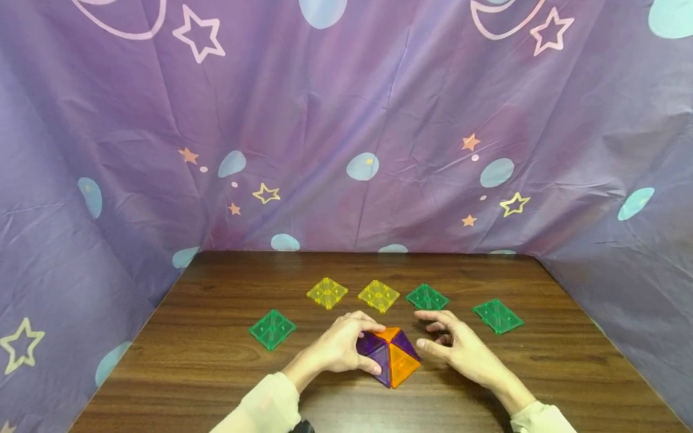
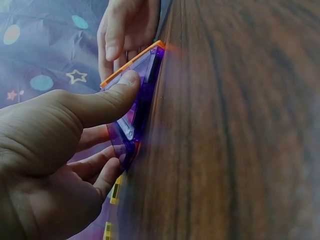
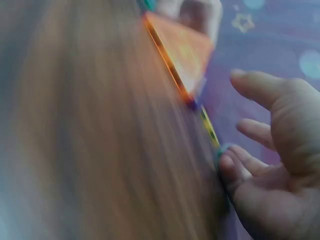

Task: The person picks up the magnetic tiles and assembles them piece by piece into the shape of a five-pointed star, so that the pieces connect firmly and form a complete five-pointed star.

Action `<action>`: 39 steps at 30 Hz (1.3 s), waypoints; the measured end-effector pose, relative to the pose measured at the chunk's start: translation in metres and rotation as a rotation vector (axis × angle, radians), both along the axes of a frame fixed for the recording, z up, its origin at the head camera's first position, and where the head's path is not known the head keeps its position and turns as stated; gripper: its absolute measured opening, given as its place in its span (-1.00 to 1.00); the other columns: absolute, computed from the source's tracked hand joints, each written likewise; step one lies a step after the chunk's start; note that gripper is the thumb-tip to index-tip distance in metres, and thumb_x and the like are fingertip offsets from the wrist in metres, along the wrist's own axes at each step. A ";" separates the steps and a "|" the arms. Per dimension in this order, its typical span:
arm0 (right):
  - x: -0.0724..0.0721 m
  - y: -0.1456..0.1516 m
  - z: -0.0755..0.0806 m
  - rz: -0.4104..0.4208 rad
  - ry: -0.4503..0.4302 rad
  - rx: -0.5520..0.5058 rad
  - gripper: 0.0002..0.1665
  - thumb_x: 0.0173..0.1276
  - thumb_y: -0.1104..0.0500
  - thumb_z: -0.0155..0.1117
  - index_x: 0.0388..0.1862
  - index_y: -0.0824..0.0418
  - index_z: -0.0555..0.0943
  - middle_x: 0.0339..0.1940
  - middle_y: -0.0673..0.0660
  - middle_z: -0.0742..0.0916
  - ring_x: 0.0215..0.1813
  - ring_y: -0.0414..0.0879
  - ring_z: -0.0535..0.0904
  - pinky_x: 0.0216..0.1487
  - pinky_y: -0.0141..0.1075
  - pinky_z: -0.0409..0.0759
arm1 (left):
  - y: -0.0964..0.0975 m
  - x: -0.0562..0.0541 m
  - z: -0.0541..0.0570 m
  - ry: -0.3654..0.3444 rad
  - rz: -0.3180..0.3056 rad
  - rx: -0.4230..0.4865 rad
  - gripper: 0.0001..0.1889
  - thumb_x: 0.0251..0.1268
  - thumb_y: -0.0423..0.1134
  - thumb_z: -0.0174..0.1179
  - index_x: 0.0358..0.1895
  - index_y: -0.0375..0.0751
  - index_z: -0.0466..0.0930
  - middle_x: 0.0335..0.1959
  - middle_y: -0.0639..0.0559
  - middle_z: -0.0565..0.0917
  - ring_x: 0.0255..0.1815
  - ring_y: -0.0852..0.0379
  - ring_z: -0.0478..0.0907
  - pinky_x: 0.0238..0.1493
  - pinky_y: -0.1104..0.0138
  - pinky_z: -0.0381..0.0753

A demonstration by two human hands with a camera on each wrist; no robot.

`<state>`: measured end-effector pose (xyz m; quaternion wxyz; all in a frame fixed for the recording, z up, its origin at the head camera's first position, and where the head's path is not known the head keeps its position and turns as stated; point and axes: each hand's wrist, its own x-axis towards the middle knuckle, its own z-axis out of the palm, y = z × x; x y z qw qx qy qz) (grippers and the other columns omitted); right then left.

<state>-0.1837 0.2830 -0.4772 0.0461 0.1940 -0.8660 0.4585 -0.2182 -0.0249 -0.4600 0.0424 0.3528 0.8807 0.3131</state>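
A low pyramid of purple and orange triangular magnetic tiles sits on the table in front of me. My left hand grips its left side, with the thumb on a purple face and the fingers round the back. To the right of the pyramid, my right hand hovers apart from it. Its fingers are loosely bent, and nothing lies between them. In the right wrist view an orange face of the pyramid shows, somewhat blurred. The far side of the pyramid is hidden.
Behind the pyramid lie two yellow square tiles and a green square tile. One more green tile lies at the left and another green tile at the right. A patterned purple cloth hangs around the wooden table.
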 end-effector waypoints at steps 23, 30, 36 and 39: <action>-0.011 0.111 -0.004 -0.494 -0.015 0.330 0.00 0.49 -0.15 0.58 0.60 0.44 0.40 0.46 0.68 0.47 0.33 0.62 0.30 0.15 0.42 0.49 | -0.005 0.000 0.004 -0.036 -0.038 -0.001 -0.17 -0.09 -0.13 0.86 0.38 -0.09 0.75 0.23 0.07 0.72 0.15 0.12 0.63 0.24 0.41 0.63; -0.004 0.095 -0.005 -0.360 -0.034 0.279 0.00 0.37 -0.08 0.69 0.59 0.37 0.46 0.37 0.53 0.55 0.24 0.38 0.29 0.07 0.09 0.36 | -0.007 0.000 0.005 -0.045 -0.084 0.038 -0.36 0.18 0.03 0.73 0.32 -0.07 0.79 0.15 0.07 0.74 0.16 0.18 0.65 0.26 0.35 0.65; 0.000 0.074 -0.005 -0.274 0.017 0.297 -0.03 0.28 -0.09 0.75 0.54 0.29 0.56 0.21 0.33 0.60 0.19 0.24 0.35 0.06 0.00 0.41 | 0.004 -0.002 0.010 -0.037 -0.136 0.170 -0.35 0.27 0.08 0.65 0.39 -0.04 0.75 0.21 -0.02 0.74 0.26 0.16 0.67 0.35 0.28 0.67; -0.001 0.064 -0.003 -0.220 0.020 0.283 0.02 0.25 -0.12 0.77 0.56 0.27 0.56 0.20 0.25 0.60 0.19 0.19 0.36 0.09 -0.05 0.43 | 0.012 -0.006 0.016 -0.017 -0.145 0.206 -0.36 0.29 0.08 0.62 0.40 0.00 0.74 0.25 -0.04 0.75 0.29 0.12 0.66 0.36 0.23 0.66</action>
